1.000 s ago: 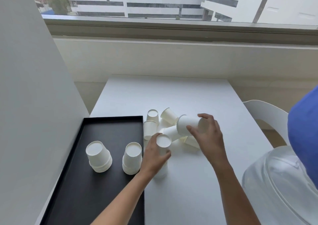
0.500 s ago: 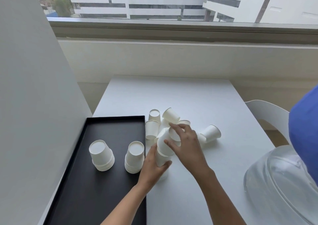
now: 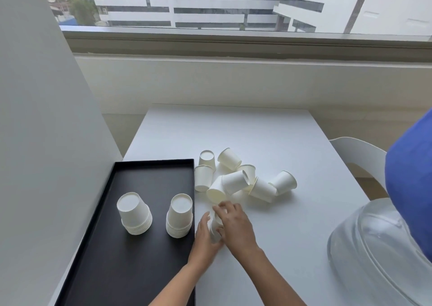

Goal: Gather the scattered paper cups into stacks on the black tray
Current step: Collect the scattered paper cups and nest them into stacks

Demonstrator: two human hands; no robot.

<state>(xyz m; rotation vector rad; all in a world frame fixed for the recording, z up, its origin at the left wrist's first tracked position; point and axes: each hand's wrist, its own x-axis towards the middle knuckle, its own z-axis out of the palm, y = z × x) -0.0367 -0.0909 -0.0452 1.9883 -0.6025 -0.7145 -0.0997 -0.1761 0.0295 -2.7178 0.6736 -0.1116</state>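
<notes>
A black tray [image 3: 98,247] lies at the table's left and carries two upside-down stacks of white paper cups, one on the left [image 3: 134,213] and one on the right [image 3: 179,215]. Just right of the tray, my left hand [image 3: 205,238] and my right hand [image 3: 235,224] both wrap a small stack of cups [image 3: 214,227] that stands on the table, mostly hidden between them. Behind the hands several loose cups [image 3: 235,180] lie scattered and tipped over, with one [image 3: 284,182] furthest right.
The white table [image 3: 257,137] meets a grey wall on the left and a window ledge behind. A clear plastic dome [image 3: 374,247] sits at the near right, by a white chair [image 3: 360,156]. A blue shape [image 3: 413,177] fills the right edge.
My right hand brought a cup from the pile down onto the stack in my left hand. Both hands have drawn back toward me and now close round that stack.
</notes>
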